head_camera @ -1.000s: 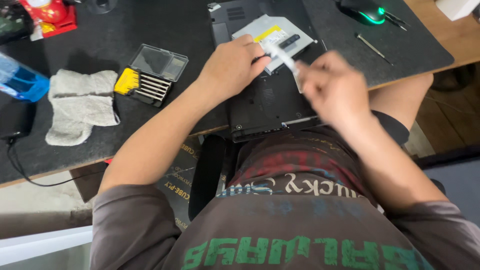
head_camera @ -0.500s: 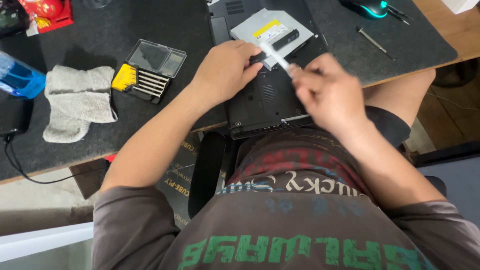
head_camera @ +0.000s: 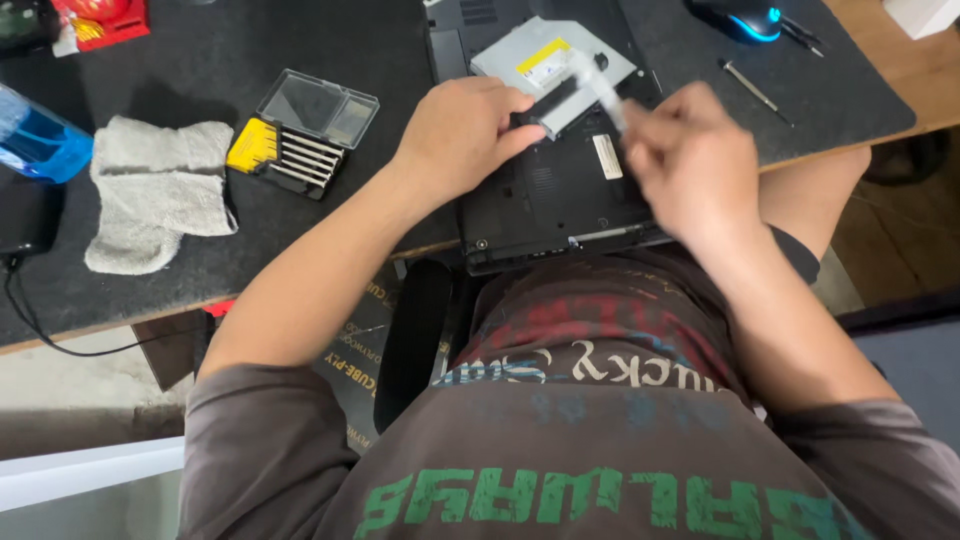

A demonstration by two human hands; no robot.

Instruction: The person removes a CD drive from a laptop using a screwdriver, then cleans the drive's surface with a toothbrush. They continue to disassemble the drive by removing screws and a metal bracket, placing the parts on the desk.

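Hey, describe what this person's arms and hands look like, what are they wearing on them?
Both arms are bare from above the elbow down. The left hand and right hand wear no gloves; no rings, watch or bands are visible. Short dark grey-brown sleeves of a T-shirt cover the upper arms. The right hand is motion-blurred.

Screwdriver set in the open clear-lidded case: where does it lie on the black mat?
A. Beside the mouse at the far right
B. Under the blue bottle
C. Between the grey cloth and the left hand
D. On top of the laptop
C: the screwdriver set lies between the grey cloth and the left hand, apart from both.
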